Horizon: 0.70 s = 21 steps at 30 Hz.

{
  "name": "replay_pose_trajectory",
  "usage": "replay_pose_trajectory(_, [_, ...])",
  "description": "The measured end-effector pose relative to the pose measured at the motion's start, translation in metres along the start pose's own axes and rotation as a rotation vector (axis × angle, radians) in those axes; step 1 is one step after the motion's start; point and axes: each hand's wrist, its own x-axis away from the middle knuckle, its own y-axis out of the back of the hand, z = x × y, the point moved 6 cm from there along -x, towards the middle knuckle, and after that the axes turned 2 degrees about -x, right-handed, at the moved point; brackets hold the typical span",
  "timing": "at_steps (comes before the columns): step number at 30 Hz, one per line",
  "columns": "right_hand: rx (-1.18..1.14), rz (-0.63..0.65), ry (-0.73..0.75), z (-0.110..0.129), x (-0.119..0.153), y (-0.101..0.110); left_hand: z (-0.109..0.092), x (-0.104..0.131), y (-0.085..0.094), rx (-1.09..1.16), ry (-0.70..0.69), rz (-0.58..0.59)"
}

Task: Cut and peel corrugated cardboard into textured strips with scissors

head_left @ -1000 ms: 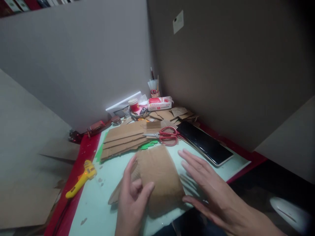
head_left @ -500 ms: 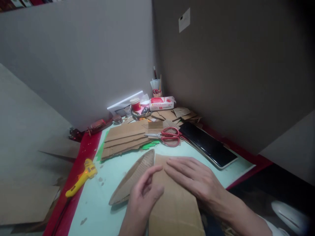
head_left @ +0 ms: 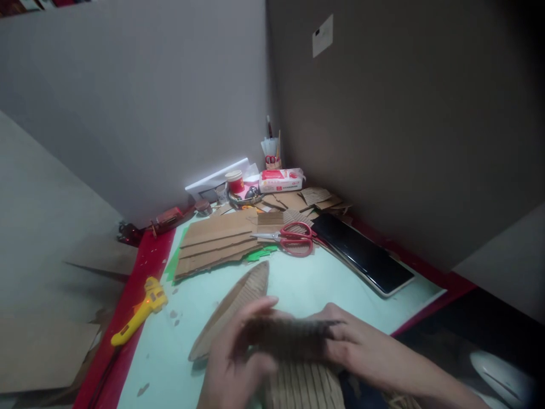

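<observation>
A cardboard piece [head_left: 306, 386] with ridged lines is at the bottom centre, its upper part bent and blurred by motion. My right hand [head_left: 349, 338] grips its right side, fingers curled round the edge. On the left, my left hand [head_left: 240, 352] is curved with thumb and fingers apart, close to the cardboard; blur hides whether it touches. A boat-shaped cardboard form [head_left: 230, 312] lies on the pale green sheet [head_left: 162, 363], partly behind my left hand.
A yellow glue gun [head_left: 142, 309] lies at left with its cord. Beyond my hands are red-handled scissors [head_left: 296, 238], cardboard sheets [head_left: 213, 241] and a black phone-like device [head_left: 364, 253]. A red cup [head_left: 235, 182] and a wipes pack [head_left: 281, 180] stand farther back.
The cardboard that lay smooth side up under my right hand is now lifted and bent, showing ridges. My right hand has gone from lying flat to gripping it.
</observation>
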Motion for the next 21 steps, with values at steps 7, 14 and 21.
replay_pose_trajectory(7, [0.137,-0.154,0.056,0.01,0.002,-0.002,0.001,-0.001,-0.005,-0.035,0.1,-0.211])
replay_pose_trajectory(14, [0.012,-0.099,0.23,0.02,-0.001,-0.011,0.002,0.006,0.004,-0.167,0.04,-0.216])
replay_pose_trajectory(21, [0.145,-0.221,-0.014,-0.001,0.01,-0.01,0.02,0.016,0.002,-0.028,0.174,-0.189])
